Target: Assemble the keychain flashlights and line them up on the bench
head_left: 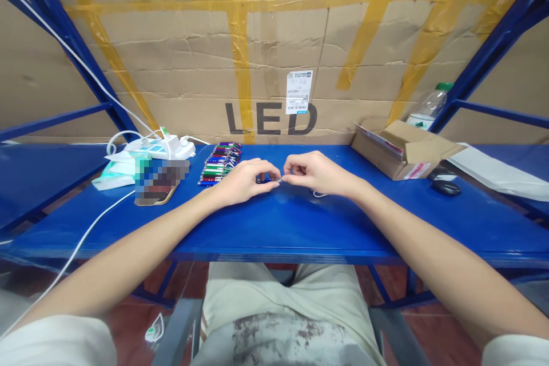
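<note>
Over the middle of the blue table, my left hand [250, 180] pinches a slim blue tube [265, 180] that resembles a small penlight; much of it is hidden by the fingers. My right hand [316, 173] has thumb and forefinger closed at a tiny shiny metal piece at the tube's right end. The fingertips of both hands almost meet there. Just beneath the right hand, a silver metal loop [318, 194] shows, partly covered. Beside my left hand, several slim coloured tubes [218, 164] in blue, green, red and purple lie in a row, with cords and clips at their right ends.
A phone [160, 187], a face mask [118, 171] and a white power strip [165, 147] with cables lie left. To the right are an open cardboard box [397, 148], a black mouse [446, 187], white paper [506, 171] and a bottle [432, 104]. A large taped carton [184, 68] stands behind.
</note>
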Tool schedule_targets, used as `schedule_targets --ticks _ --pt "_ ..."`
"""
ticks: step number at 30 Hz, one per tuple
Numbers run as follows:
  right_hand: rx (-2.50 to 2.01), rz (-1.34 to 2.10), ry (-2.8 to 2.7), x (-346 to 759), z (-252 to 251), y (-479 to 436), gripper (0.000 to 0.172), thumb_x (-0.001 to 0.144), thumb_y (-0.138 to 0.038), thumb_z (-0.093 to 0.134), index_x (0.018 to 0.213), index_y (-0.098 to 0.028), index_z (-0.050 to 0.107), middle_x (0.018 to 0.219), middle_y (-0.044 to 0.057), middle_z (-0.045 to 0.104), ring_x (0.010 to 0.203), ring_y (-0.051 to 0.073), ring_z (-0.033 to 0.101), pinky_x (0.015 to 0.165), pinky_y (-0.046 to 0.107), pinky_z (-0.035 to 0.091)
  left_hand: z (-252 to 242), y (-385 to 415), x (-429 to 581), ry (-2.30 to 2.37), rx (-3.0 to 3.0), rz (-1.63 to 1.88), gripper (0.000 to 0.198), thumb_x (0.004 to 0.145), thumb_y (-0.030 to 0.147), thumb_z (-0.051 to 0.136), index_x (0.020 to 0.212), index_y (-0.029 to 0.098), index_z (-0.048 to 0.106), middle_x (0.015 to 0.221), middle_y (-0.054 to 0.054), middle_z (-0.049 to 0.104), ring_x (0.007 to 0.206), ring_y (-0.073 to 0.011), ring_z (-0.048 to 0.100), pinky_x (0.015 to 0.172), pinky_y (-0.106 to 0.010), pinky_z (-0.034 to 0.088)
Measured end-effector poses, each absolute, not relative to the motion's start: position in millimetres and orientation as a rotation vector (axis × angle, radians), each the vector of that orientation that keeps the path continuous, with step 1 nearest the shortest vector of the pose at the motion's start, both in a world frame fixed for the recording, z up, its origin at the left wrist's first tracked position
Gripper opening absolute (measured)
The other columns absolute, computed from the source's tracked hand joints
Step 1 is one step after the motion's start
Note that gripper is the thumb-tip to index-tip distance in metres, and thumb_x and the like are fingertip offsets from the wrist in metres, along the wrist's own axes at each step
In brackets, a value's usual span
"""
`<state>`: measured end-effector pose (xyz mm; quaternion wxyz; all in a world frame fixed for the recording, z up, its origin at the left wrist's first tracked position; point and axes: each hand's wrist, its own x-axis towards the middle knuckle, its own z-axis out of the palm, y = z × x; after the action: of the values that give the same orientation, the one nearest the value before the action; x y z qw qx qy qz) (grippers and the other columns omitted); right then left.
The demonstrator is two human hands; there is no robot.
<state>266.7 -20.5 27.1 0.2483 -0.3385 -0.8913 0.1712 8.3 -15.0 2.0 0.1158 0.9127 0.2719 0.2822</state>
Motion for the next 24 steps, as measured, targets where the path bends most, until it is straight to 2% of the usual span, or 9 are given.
schedule_targets --ticks 8,12,20,24 --pt "-1.16 0.46 -2.555 290 42 -14 0.015 0.092 -0.034 0.065 0.093 -0.02 0.07 0.074 0.0 0.069 0.066 0.016 0.058 0.066 0.029 0.038 2 -15 8 0.841 2.643 0.826 0.018 0.103 0.036 0.07 0.112 0.023 0.077 0.108 -0.004 0.079 0.096 -0.0209 0.07 0.089 -0.034 0.054" --pt "-1.318 0.565 -2.756 300 44 -10 0.012 0.089 -0.033 0.068 0.088 -0.021 0.071 0.08 0.002 0.077 0.069 0.019 0.064 0.066 0.031 0.041 2 -15 8 0.85 2.626 0.837 0.018 0.102 0.036 0.07 0.113 0.023 0.077 0.109 -0.004 0.079 0.098 -0.0213 0.07 0.09 -0.034 0.054" --pt "-1.414 0.623 -2.743 304 46 -10 0.014 0.086 -0.036 0.073 0.083 -0.022 0.071 0.079 0.003 0.078 0.07 0.02 0.067 0.062 0.031 0.043 2 -14 8 0.858 2.618 0.83 0.02 0.102 0.038 0.07 0.112 0.023 0.077 0.11 -0.004 0.08 0.096 -0.0216 0.071 0.09 -0.035 0.055" --pt "-1.444 0.645 -2.774 307 46 -10 0.007 0.084 -0.029 0.072 0.081 -0.022 0.072 0.08 0.004 0.079 0.07 0.021 0.067 0.063 0.031 0.044 1 -14 7 0.854 2.631 0.821 0.018 0.102 0.037 0.07 0.112 0.023 0.077 0.11 -0.004 0.08 0.097 -0.0216 0.071 0.09 -0.034 0.054"
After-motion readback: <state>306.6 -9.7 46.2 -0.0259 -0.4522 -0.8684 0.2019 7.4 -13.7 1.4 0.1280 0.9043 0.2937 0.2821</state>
